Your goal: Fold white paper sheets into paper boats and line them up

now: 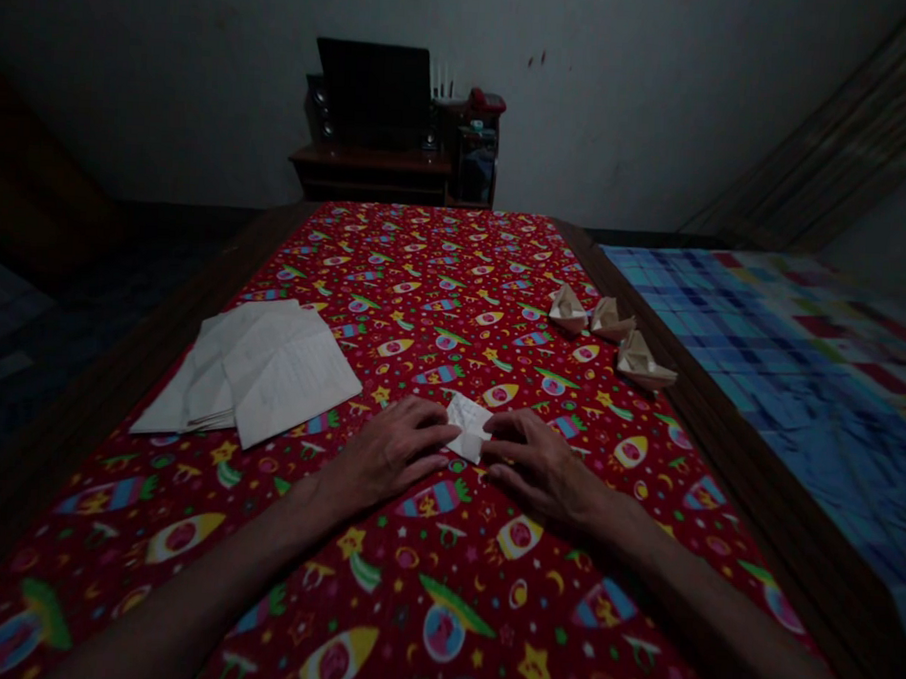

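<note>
A small folded piece of white paper (469, 427) lies on the red patterned cloth (439, 309) in front of me. My left hand (388, 452) rests flat on the cloth, its fingertips pressing the paper's left edge. My right hand (538, 466) lies opposite, fingers together, pressing the paper's right edge. Both hands touch the paper from either side and neither lifts it.
A stack of white written sheets (260, 371) lies to the left. Three folded paper boats (610, 331) sit near the right edge. A blue checked mat (783, 344) lies to the right. A dark desk with a screen (388, 116) stands against the far wall.
</note>
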Available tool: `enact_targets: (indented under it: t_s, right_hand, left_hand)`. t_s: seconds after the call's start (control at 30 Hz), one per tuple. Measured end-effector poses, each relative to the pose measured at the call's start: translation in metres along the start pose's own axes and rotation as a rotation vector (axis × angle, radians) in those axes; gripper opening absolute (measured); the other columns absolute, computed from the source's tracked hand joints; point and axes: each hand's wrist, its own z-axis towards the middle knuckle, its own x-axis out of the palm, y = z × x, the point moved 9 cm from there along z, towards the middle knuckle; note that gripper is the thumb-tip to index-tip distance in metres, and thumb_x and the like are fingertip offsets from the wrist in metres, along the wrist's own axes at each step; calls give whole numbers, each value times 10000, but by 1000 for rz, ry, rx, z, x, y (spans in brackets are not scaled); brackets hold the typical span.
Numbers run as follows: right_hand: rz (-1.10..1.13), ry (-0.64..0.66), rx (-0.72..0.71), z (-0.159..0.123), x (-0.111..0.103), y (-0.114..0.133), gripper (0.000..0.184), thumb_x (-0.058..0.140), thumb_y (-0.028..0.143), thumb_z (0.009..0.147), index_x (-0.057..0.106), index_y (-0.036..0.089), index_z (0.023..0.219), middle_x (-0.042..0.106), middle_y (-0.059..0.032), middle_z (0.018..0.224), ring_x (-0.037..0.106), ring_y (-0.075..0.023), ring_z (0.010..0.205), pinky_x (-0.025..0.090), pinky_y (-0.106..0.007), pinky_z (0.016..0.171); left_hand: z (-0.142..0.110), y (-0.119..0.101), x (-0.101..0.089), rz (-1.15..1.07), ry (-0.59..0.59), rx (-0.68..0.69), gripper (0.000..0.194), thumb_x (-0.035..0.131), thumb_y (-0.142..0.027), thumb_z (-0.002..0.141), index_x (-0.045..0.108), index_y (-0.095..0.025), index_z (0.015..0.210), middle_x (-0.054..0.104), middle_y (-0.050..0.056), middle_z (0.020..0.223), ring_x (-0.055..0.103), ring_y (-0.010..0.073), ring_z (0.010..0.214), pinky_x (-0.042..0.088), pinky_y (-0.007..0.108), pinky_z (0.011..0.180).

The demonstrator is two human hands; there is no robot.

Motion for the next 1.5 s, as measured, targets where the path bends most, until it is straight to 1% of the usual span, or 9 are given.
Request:
enact_targets:
  t_s: [0.13,0.37,0.53,0.67,0.8,0.97,1.2,1.37,1.5]
  right_hand:
    - [-31,-114,-4,-1,-6,-3,322,544,371,869,561,148,1100,509,-147,1190,477,-222,1092,451,-363,870]
    - [-246,-36,-144,13,13,16,252,532,344,879,593,166,1048,581,-105,1069,501,-224,970,421,-379,805]
    - [-298,-75,-168,22,12,18,215,487,295,913,613,163,1028,635,-92,972,527,-205,907,406,-349,751]
    - [-41,-98,-105,28,6,0,225,464,287,927,658,175,907,642,-75,916,548,-161,838,424,-288,723]
    - [192,-85,49,37,6,-31,233,482,300,920,657,167,843,645,-41,828,576,-125,749,426,-226,660]
    - [9,-99,190,42,8,-42,237,478,289,912,620,142,793,622,-49,767,543,-139,695,386,-243,636]
    - [-143,-95,217,44,11,-37,276,448,321,923,550,153,729,558,-33,687,472,-135,638,308,-245,597]
    - [-183,-84,205,45,13,-40,295,424,345,929,506,167,708,535,-25,680,442,-130,624,275,-245,588]
    - [-212,-86,217,46,13,-40,305,406,354,933,508,165,716,537,-30,681,437,-133,622,262,-251,584]
  left_hand:
    - [2,-2,0,52,-21,-27,315,526,-347,882,559,-220,1168,558,71,1144,503,213,1053,446,375,902]
    - [4,-9,0,178,-69,-8,216,476,-296,913,588,-165,1043,616,70,1005,542,210,977,473,367,847]
    - [2,-13,-1,218,-114,35,190,431,-240,932,598,-155,960,630,67,900,564,201,934,482,351,816]
    - [2,-4,0,112,-115,-37,180,422,-203,932,592,-145,929,614,63,908,555,183,898,477,335,806]
    - [1,13,-3,-26,-221,-177,140,472,-201,907,580,-155,830,571,45,903,530,164,869,468,306,778]
    - [2,21,-1,-16,-283,-244,154,472,-200,896,540,-159,764,521,43,878,498,172,846,454,317,748]
    - [4,17,-2,85,-256,-258,188,406,-202,921,496,-165,761,498,41,844,487,179,824,451,331,754]
    - [7,13,-2,189,-224,-257,131,437,-198,910,540,-147,975,564,83,1000,529,213,941,478,373,816]
    - [10,-15,7,331,-157,-55,325,400,-149,924,472,-119,1239,532,112,1287,452,238,1219,373,438,1024]
